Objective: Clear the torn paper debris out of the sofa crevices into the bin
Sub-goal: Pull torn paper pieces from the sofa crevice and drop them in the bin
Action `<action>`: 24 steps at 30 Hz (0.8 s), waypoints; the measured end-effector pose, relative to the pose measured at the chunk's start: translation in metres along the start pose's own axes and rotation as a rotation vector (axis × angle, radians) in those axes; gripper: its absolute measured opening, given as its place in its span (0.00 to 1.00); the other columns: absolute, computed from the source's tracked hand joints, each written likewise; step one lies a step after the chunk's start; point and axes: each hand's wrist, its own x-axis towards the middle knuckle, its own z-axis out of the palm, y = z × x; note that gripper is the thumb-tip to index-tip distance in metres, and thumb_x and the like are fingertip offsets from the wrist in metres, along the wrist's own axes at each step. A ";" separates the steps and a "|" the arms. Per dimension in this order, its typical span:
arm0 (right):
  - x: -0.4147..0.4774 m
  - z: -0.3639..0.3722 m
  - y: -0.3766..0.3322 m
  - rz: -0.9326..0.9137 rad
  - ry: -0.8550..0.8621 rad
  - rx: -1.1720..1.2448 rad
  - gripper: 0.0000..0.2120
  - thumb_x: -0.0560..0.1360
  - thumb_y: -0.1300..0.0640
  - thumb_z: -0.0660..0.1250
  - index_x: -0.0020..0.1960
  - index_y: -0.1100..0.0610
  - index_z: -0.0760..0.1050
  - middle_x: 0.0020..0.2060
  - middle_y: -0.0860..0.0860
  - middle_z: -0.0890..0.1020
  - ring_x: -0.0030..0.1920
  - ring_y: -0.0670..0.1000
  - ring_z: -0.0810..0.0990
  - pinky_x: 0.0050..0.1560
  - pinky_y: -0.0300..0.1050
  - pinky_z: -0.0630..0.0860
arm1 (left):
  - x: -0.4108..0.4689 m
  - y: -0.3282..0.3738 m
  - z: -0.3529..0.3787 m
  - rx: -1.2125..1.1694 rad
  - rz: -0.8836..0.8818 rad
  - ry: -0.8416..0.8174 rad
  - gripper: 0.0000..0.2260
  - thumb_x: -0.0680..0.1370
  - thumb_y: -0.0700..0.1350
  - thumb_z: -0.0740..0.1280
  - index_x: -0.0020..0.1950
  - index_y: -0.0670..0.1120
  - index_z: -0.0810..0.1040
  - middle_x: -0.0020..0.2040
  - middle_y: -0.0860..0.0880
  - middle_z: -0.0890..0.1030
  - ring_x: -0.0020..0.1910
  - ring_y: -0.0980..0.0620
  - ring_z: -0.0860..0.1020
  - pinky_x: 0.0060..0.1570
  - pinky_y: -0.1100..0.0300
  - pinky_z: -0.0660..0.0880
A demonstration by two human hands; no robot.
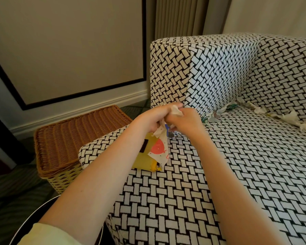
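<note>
**Scraps lying to the right of the hands**

Torn paper scraps are lying in a long line in the crack at the back of the seat. The line is starting just beside the armrest and running away from it to the right. A bunch of paper is hanging in front of the armrest. The left hand and the right hand are both curling their fingers tight round it, and the hands are touching. The right hand is sitting nearer the scraps, so I think it is the one to reach next. A yellow packet is lying on the seat under the bunch. What looks like the dark round bin is waiting well away from the armrest, down by the left arm.
</note>
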 end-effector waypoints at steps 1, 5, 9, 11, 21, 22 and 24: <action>0.000 -0.001 -0.003 0.015 -0.061 0.032 0.04 0.72 0.62 0.64 0.42 0.61 0.77 0.35 0.54 0.80 0.31 0.47 0.78 0.32 0.36 0.77 | 0.000 -0.001 -0.003 0.000 0.019 0.029 0.18 0.73 0.53 0.68 0.57 0.44 0.76 0.54 0.43 0.78 0.49 0.46 0.78 0.51 0.52 0.78; -0.002 -0.005 -0.010 0.063 -0.284 0.117 0.07 0.76 0.59 0.59 0.45 0.61 0.75 0.41 0.54 0.77 0.43 0.51 0.75 0.48 0.43 0.70 | 0.004 -0.003 -0.005 -0.004 0.111 0.121 0.12 0.77 0.42 0.63 0.60 0.41 0.74 0.43 0.45 0.76 0.41 0.51 0.75 0.43 0.58 0.76; -0.005 -0.009 -0.009 0.023 -0.305 0.026 0.12 0.76 0.54 0.59 0.52 0.60 0.76 0.50 0.56 0.79 0.53 0.54 0.76 0.57 0.48 0.70 | 0.006 -0.002 -0.001 -0.055 0.090 0.191 0.07 0.77 0.41 0.63 0.52 0.40 0.71 0.39 0.46 0.74 0.37 0.53 0.73 0.33 0.62 0.69; -0.007 -0.010 -0.010 -0.020 -0.293 0.007 0.14 0.77 0.55 0.59 0.58 0.59 0.76 0.53 0.52 0.78 0.55 0.50 0.74 0.55 0.40 0.68 | 0.008 -0.003 -0.001 -0.040 0.058 0.230 0.14 0.75 0.43 0.65 0.58 0.38 0.74 0.50 0.43 0.77 0.47 0.49 0.75 0.39 0.61 0.70; -0.012 -0.005 -0.017 0.128 -0.412 0.220 0.27 0.80 0.55 0.56 0.74 0.41 0.49 0.51 0.51 0.77 0.43 0.52 0.80 0.42 0.48 0.80 | 0.002 0.009 -0.004 -0.271 0.017 0.338 0.16 0.81 0.40 0.55 0.67 0.46 0.71 0.62 0.43 0.74 0.51 0.47 0.75 0.40 0.60 0.73; -0.013 -0.003 -0.017 0.167 -0.427 0.262 0.27 0.80 0.55 0.56 0.74 0.41 0.49 0.51 0.52 0.77 0.41 0.52 0.80 0.41 0.49 0.79 | 0.001 0.011 -0.004 -0.271 0.033 0.347 0.16 0.81 0.40 0.54 0.67 0.46 0.71 0.64 0.43 0.73 0.48 0.48 0.73 0.37 0.62 0.71; -0.013 0.000 -0.020 0.198 -0.454 0.342 0.25 0.80 0.56 0.57 0.73 0.42 0.52 0.51 0.54 0.77 0.40 0.52 0.79 0.39 0.49 0.79 | -0.001 0.015 -0.006 -0.303 0.048 0.345 0.14 0.81 0.40 0.54 0.62 0.45 0.75 0.61 0.42 0.75 0.45 0.48 0.72 0.39 0.59 0.70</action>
